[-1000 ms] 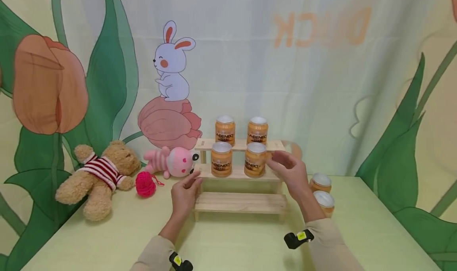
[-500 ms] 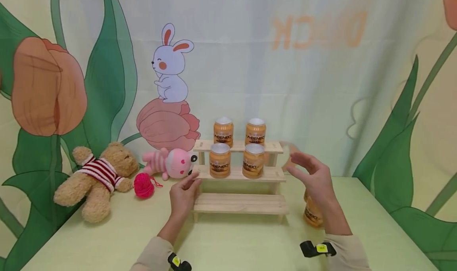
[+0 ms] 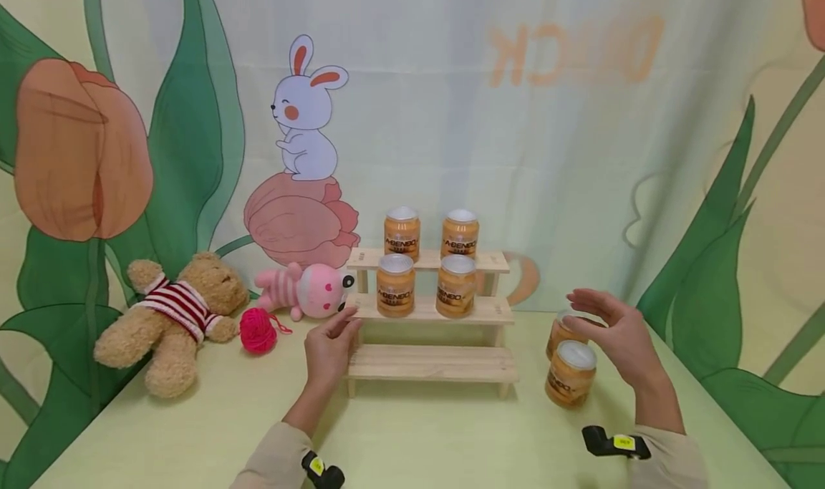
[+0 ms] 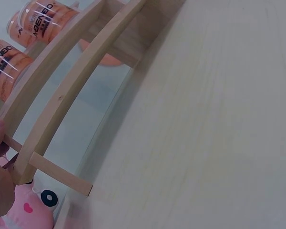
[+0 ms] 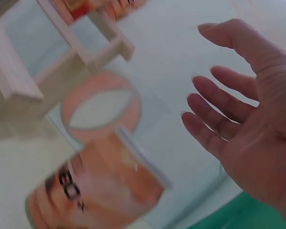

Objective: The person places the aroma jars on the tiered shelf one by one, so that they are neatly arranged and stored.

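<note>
Tabletop (image 3: 412,446) is spreading pale yellow-green from the person's beige sleeves (image 3: 277,457) back to a printed curtain (image 3: 580,167) that is closing off the far side. The left hand (image 3: 329,353) is gripping the left end of a three-step rack (image 3: 432,364); the right hand (image 3: 619,339) is hovering beside two table cans (image 3: 570,385), its fingers loosely extended and parted from the thumb. Four shelf cans (image 3: 395,288) are standing upright, two on the middle step and two on the top. Left of the rack, a yarn ball (image 3: 258,331), a pink toy (image 3: 316,290) and a teddy bear (image 3: 215,285) are lying near the curtain.

Plain, grained wood is forming the rack's slats and square legs. The cans are gleaming as smooth orange cylinders with silvery rims. Curly fur is poking out around the bear's striped knit, and the curtain is hanging in soft folds, carrying tulips (image 3: 84,152) and a rabbit (image 3: 306,145).

The right hand is partly covering the rear table can, and I'm not managing to tell whether they're touching. The left wrist view is cropping the left hand at its edge; the right wrist view is blurring a can's label. On the curtain, orange letters (image 3: 538,52) are fading.
</note>
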